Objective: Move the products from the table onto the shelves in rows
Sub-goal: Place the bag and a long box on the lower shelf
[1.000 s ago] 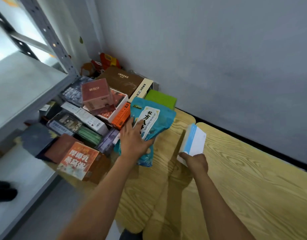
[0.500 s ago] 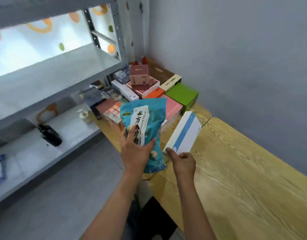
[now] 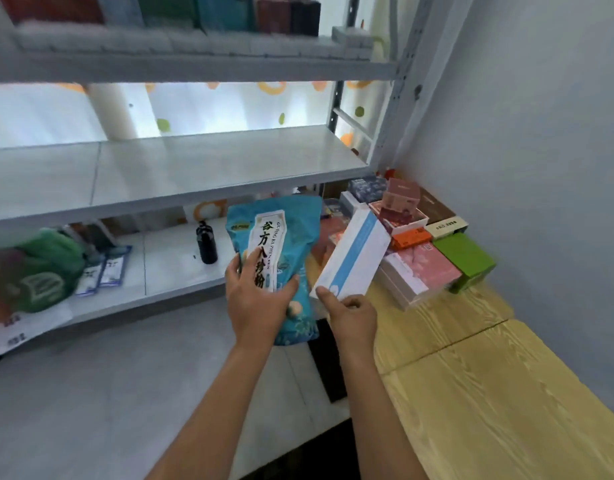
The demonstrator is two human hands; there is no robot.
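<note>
One blue pouch (image 3: 281, 251) was held upright in the left hand (image 3: 255, 301), fingers curled round its lower half. One white-and-blue box (image 3: 354, 258), at 3 o'clock of the pouch, was pinched at its lower end by the right hand (image 3: 352, 315). Both were in front of the middle shelf (image 3: 167, 168). Roughly eight boxes, some blurred, remained piled on the table (image 3: 489, 393) at 2 o'clock, among them one green box (image 3: 466, 258). One black bottle (image 3: 206, 242) stood on the lower shelf (image 3: 174, 265).

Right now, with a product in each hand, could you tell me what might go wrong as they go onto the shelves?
The right hand pinches only a corner of the white and blue box, so it may slip. The soft blue pouch in the left hand could flop over on the shelf.
</note>
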